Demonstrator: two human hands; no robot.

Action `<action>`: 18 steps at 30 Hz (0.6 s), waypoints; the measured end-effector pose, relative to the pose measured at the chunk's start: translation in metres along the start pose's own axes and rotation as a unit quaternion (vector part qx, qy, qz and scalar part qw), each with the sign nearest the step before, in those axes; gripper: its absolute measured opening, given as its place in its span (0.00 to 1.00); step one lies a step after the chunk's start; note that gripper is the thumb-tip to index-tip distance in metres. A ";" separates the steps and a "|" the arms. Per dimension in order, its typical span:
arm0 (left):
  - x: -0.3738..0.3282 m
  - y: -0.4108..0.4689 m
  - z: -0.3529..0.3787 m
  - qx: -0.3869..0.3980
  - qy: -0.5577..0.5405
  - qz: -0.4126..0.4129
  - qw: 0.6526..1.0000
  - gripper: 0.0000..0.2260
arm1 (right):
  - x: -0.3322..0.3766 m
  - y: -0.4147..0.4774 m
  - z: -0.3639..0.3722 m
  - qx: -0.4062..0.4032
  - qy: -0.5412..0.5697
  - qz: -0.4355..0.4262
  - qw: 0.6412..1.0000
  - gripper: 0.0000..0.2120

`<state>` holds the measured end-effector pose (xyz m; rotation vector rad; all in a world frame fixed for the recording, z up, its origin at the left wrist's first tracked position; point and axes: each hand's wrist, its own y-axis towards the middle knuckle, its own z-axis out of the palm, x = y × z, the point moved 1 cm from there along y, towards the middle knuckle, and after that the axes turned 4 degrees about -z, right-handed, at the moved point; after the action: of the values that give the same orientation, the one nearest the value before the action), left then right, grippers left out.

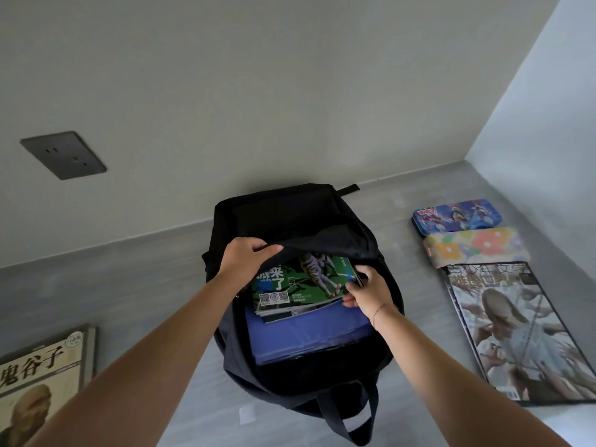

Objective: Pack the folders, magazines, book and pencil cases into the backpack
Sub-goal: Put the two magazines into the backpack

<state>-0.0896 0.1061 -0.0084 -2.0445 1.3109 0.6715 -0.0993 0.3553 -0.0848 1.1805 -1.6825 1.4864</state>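
Black canvas is being hauled upward: the flap [322, 243] of the backpack [290, 204] is gripped by the left hand [246, 258], fingers curled over its edge, so that the mouth is kept wide and nothing gets snagged on the way in. The bag is laid flat on the grey tabletop [145, 285], its opening turned toward the person, which is probably why flat items can be slid in rather than dropped.

Inside, the green magazine [300, 282] is pinched at its right edge by the right hand [366, 290], thumb on top, fingers beneath. It is held on top of a thin stack of other issues, which is bedded on the blue folders [306, 337]. The grip at the edge looks chosen for steering the stack deeper under the flap.

Plenty is left outside. To the right, a large magazine [516, 333] is laid flat, with a floral pencil case [477, 246] and a blue pencil case [456, 217] lined up beyond it. On the far left, the book [42, 375] is parked well apart from the bag. By that count, roughly half the job is judged done.
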 end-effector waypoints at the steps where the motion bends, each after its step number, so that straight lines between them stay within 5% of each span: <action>1: 0.000 0.000 0.001 -0.003 -0.003 -0.001 1.000 0.14 | 0.001 0.001 -0.001 -0.005 -0.003 0.000 1.000 0.24; 5: -0.011 -0.008 0.015 0.028 0.001 0.012 1.000 0.03 | 0.002 -0.014 -0.011 0.001 -0.091 -0.017 0.996 0.23; 9: -0.046 -0.025 0.057 0.076 0.059 0.120 0.988 0.19 | 0.007 -0.034 -0.059 0.027 -0.145 -0.095 0.984 0.11; 12: -0.086 -0.043 0.106 0.132 0.014 0.175 0.976 0.23 | 0.007 -0.035 -0.118 -0.054 -0.125 -0.125 0.983 0.08; 18: -0.142 -0.077 0.229 0.217 -0.091 0.019 0.972 0.20 | -0.036 -0.019 -0.249 -0.225 -0.301 -0.018 0.927 0.18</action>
<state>-0.0936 0.3831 -0.0490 -1.5738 1.2622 0.5185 -0.0967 0.6061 -0.0589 1.4685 -2.2263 0.6636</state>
